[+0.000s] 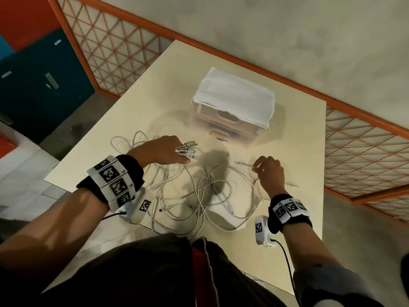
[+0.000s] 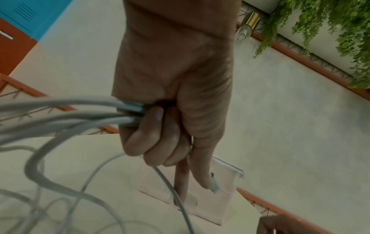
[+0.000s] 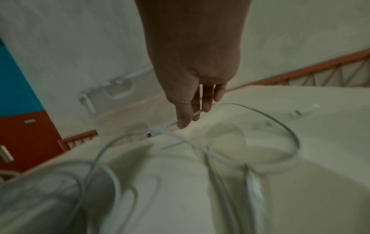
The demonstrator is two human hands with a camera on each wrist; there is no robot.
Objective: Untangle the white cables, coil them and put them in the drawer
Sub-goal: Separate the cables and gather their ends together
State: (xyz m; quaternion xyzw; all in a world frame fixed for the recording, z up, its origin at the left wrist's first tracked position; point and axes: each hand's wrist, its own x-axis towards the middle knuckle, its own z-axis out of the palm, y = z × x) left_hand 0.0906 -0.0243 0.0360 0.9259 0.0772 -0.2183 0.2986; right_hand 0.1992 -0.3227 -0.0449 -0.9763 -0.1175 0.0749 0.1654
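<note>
A tangle of white cables [image 1: 199,196] lies on the cream table [image 1: 294,129] in front of me. My left hand [image 1: 163,149] grips a bundle of cable ends, and their plugs [image 1: 187,149] stick out past the fingers. In the left wrist view the curled fingers [image 2: 152,139] hold several cables [image 2: 60,117]. My right hand [image 1: 269,171] pinches one cable near its plug [image 1: 242,164], to the right of the tangle. The right wrist view shows that cable [image 3: 260,115] looping away from the fingertips [image 3: 184,121]. A clear plastic drawer unit [image 1: 230,125] stands behind the hands, its drawers closed.
A white cloth [image 1: 236,91] covers the top of the drawer unit. An orange lattice railing [image 1: 124,47] runs behind and to the right of the table. Blue and red lockers [image 1: 39,74] stand at the far left. Cables hang over the table's near edge.
</note>
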